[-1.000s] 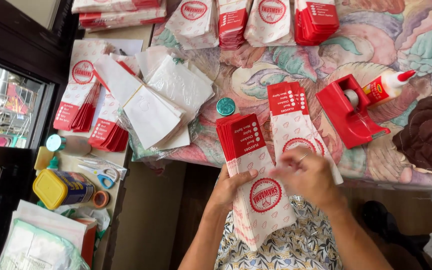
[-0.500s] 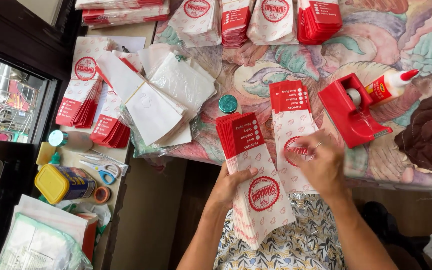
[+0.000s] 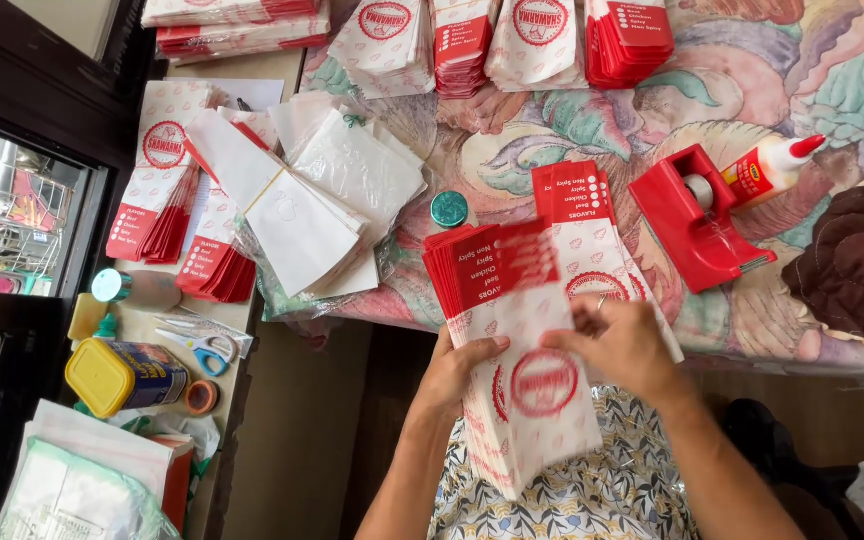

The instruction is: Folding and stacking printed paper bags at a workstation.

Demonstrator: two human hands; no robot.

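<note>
At nine o'clock lie two fanned piles of red-and-white paper bags [image 3: 167,190] and one bundle of plain white paper sheets [image 3: 327,205] on the floral-clothed desk [image 3: 802,80]. At six o'clock the left hand [image 3: 457,365] has its grip clamped on one stack of red-topped paper bags [image 3: 512,330]; the right hand [image 3: 622,345] pinches the top bag. At three o'clock stand one red tape dispenser [image 3: 692,220] and one white glue bottle [image 3: 767,168].

Floral-clothed table [image 3: 772,90], dark window frame [image 3: 42,100], daylight
</note>
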